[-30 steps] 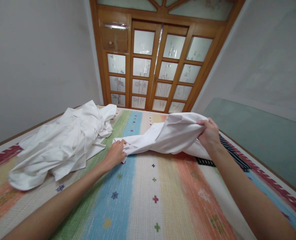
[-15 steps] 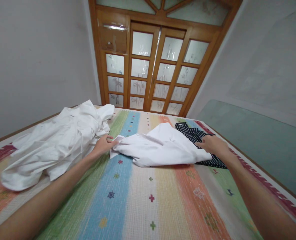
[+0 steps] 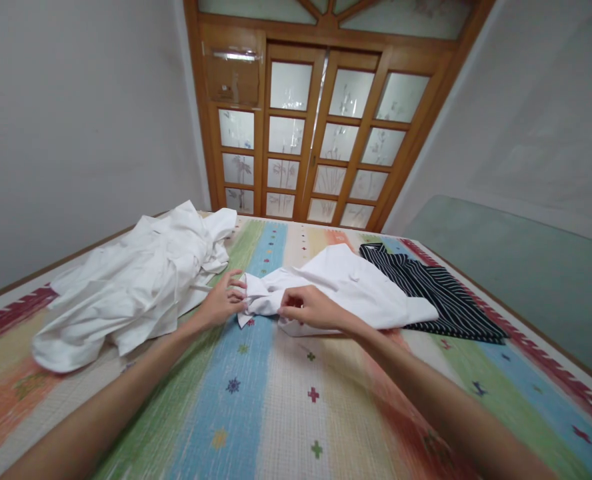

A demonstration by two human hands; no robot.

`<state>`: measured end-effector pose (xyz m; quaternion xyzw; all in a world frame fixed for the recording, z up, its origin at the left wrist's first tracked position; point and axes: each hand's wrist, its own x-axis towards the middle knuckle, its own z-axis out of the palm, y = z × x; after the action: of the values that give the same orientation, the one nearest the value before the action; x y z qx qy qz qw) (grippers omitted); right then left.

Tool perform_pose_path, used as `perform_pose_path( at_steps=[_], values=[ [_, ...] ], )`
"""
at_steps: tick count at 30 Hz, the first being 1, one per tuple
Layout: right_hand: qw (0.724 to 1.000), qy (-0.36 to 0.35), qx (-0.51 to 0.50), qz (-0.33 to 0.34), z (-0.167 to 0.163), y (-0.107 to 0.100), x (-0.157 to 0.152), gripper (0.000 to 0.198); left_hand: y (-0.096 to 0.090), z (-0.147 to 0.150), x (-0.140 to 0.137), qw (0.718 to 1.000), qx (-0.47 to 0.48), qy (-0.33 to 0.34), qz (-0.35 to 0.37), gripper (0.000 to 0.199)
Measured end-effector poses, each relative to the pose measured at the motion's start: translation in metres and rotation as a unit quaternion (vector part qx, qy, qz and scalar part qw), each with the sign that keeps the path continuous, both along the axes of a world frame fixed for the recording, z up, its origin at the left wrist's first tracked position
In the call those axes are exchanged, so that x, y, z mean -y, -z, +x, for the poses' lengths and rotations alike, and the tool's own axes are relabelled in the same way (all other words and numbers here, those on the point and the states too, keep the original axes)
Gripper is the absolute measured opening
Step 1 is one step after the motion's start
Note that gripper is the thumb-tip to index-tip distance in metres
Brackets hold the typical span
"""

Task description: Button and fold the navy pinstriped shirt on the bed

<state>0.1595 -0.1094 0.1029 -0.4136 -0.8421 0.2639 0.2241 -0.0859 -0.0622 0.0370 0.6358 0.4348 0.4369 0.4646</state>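
A white shirt [image 3: 356, 287] lies sideways across the middle of the striped bedspread [image 3: 286, 400], loosely folded and wrinkled at its left end. At that bunched left end, my left hand [image 3: 225, 298] grips the cloth between thumb and curled fingers. My right hand [image 3: 312, 308] pinches the near edge of the same shirt, a short way to the right of my left hand. The fingertips of both hands are partly hidden by the fabric. Under the shirt's right end sits a folded black garment with white stripes [image 3: 436, 293].
On the left, a heap of crumpled white clothing [image 3: 141, 287] rests close to my left forearm. A pale green headboard-like panel [image 3: 516, 267] stands along the right wall. Wooden doors with glass panes [image 3: 321, 133] rise beyond the far edge.
My right hand has moved left from the shirt's right end to near my left hand. The shirt's left part is more bunched, and more of the striped garment is visible.
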Motion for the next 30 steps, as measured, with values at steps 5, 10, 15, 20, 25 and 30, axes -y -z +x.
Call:
perform_pose_path(
  at_steps=[5,10,15,20,25,30],
  values=[
    [0.998,-0.002,-0.059,0.004,-0.037,0.029,-0.017,0.011,0.003,0.006,0.007,0.991,0.076,-0.104,0.018,0.059],
    [0.994,0.055,-0.093,0.023,-0.051,0.032,-0.026,0.02,-0.016,0.016,0.022,0.983,0.148,-0.098,0.045,0.049],
    [0.994,0.045,-0.062,0.072,-0.044,0.021,-0.018,0.029,-0.027,0.027,0.038,0.982,0.17,-0.047,0.074,0.04],
    [0.97,0.1,0.131,0.177,-0.041,0.012,0.0,0.029,-0.031,0.037,0.051,0.984,0.141,-0.019,0.109,0.028],
    [0.939,0.158,0.236,0.196,-0.047,0.011,0.01,0.028,-0.032,0.043,0.057,0.982,0.11,-0.025,0.15,0.024],
    [0.954,0.144,0.193,0.18,-0.042,0.014,0.006,0.023,-0.028,0.043,0.057,0.976,-0.013,-0.063,0.206,0.013]
  ],
)
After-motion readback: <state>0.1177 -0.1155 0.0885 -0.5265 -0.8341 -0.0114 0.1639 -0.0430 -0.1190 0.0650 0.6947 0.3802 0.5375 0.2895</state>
